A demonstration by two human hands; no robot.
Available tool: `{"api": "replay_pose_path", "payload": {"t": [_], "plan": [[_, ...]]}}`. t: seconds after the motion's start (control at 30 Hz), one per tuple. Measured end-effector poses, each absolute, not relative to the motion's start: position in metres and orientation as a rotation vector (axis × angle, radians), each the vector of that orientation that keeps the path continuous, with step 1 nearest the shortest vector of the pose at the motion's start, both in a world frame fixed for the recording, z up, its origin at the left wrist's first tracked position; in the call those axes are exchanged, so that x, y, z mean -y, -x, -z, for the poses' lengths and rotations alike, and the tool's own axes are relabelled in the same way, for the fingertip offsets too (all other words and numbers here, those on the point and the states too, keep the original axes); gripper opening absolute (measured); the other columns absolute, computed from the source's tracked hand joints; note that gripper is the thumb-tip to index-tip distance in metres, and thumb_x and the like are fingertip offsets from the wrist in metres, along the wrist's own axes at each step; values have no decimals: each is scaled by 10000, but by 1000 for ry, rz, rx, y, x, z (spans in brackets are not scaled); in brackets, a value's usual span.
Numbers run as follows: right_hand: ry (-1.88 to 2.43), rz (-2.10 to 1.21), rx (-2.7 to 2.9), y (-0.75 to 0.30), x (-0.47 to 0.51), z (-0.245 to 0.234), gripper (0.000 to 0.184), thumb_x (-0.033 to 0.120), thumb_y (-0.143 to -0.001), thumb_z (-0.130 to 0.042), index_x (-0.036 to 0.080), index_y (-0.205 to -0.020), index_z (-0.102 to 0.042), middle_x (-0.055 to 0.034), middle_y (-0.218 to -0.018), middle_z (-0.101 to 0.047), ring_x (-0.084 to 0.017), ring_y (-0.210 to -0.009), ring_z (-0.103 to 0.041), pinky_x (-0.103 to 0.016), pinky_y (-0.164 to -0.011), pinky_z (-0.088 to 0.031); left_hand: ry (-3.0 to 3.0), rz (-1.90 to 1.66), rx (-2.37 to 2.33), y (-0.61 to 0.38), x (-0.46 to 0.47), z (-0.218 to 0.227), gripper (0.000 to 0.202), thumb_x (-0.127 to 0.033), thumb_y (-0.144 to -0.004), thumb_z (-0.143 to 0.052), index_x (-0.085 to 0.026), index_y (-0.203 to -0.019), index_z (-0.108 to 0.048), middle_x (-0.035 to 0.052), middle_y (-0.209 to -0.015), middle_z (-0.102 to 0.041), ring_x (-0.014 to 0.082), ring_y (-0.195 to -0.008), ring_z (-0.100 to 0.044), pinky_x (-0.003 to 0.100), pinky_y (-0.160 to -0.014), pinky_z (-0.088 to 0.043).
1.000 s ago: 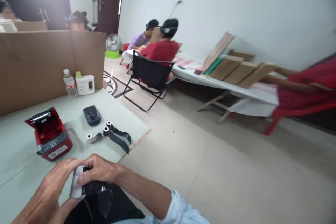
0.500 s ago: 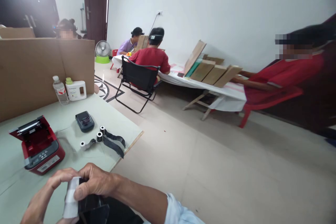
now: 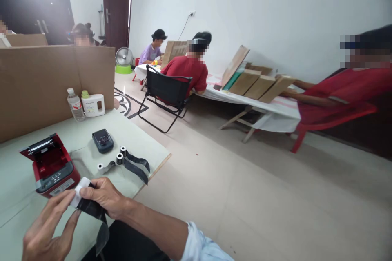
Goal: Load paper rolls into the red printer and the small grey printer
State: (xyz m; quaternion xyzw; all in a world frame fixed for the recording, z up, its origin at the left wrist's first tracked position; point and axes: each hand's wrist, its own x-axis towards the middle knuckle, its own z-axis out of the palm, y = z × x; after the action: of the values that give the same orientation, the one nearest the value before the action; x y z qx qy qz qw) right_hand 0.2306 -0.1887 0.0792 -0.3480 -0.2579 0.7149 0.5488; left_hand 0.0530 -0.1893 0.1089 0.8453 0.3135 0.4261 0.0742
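Just in front of the red printer, my right hand (image 3: 108,197) grips a white paper roll (image 3: 82,186) with its thumb on top. A dark strip (image 3: 92,209) hangs from the roll and curls down past the table edge. My left hand (image 3: 50,226) pinches the roll's left end between fingertips and thumb. The red label printer (image 3: 55,167) stands with its lid up and its bay bare. Beyond lies a small dark handheld device (image 3: 103,140). Several small rolls (image 3: 120,158) rest near the table's right edge, two trailing long dark strips.
A water bottle (image 3: 75,105) and a white jug (image 3: 93,104) stand by a cardboard partition (image 3: 39,85). My table's edge (image 3: 159,167) drops to tiled floor. Across the room, people sit at a cloth-covered table (image 3: 269,118) holding cardboard boxes. A black folding chair (image 3: 168,89) stands nearer.
Both hands have lifted the roll up and away from me, closer to the printer. My left fingers have straightened, and the strip hangs lower. The view has turned slightly left.
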Motion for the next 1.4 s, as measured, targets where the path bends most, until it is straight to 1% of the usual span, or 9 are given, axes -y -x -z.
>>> {"api": "replay_pose_path", "payload": {"t": [0.17,0.33,0.47,0.63,0.77,0.93,1.1,1.2,1.4], "plan": [[773,-1689,630,-219,189,-80,663,638,-481,-989,128,-847,-774,17,-732,-687,-98,-646,-560,-257,-685,-442,-2531,-1338,-997,-51,186,-110,420,-116,-947,-643,-308,-1318,-675,47,-1214,-741,232,-1066,-740,412,-1037,-593],[698,-1731,714,-215,196,-75,592,625,-660,-924,144,-970,-774,5,-771,-712,-114,-694,-601,-246,-702,-468,-2492,-1336,-1071,-48,186,-113,347,-97,-964,-594,-245,-1252,-718,82,-1145,-733,219,-1048,-738,378,-948,-621],[727,-1785,779,-212,203,-63,579,655,-760,-849,137,-991,-734,-16,-751,-708,-125,-653,-617,-243,-636,-466,-2516,-1234,-1087,-42,188,-108,327,-102,-977,-568,-221,-1238,-726,97,-1116,-730,206,-1026,-743,347,-890,-644],[691,-1878,819,-209,207,-55,556,631,-751,-867,135,-954,-716,-13,-761,-697,-134,-675,-638,-255,-666,-480,-2557,-1137,-1073,-28,182,-108,328,-94,-975,-546,-219,-1204,-743,96,-1119,-745,201,-1041,-748,331,-894,-647],[664,-1892,823,-207,197,-57,511,574,-738,-896,137,-938,-724,-2,-771,-702,-117,-676,-614,-242,-670,-463,-2548,-1095,-1152,-15,161,-117,293,-124,-964,-558,-205,-1153,-767,97,-1116,-766,206,-1031,-752,351,-922,-640],[667,-1848,820,-204,178,-62,508,522,-689,-933,135,-933,-712,-10,-775,-727,-121,-671,-639,-258,-690,-486,-2459,-1083,-1304,-1,120,-121,290,-162,-921,-555,-188,-1093,-787,93,-1118,-788,214,-1036,-745,382,-975,-612],[642,-1744,869,-199,164,-65,509,484,-713,-909,152,-1034,-696,-30,-866,-774,-153,-753,-701,-310,-772,-540,-2368,-1008,-1381,4,79,-108,335,-132,-837,-551,-194,-1050,-802,75,-1117,-804,224,-1068,-732,403,-1027,-585],[662,-1711,853,-196,158,-62,540,406,-698,-904,163,-1113,-658,-38,-917,-792,-169,-799,-731,-324,-809,-564,-2385,-967,-1418,6,59,-96,335,-118,-809,-580,-199,-1033,-816,69,-1082,-819,242,-1069,-712,441,-1051,-558],[744,-1654,825,-196,150,-53,591,291,-698,-841,211,-1212,-560,-28,-969,-798,-180,-778,-746,-323,-751,-599,-2339,-775,-1587,3,33,-84,359,-166,-776,-641,-220,-1068,-842,54,-1016,-831,255,-983,-690,371,-925,-565]]}}
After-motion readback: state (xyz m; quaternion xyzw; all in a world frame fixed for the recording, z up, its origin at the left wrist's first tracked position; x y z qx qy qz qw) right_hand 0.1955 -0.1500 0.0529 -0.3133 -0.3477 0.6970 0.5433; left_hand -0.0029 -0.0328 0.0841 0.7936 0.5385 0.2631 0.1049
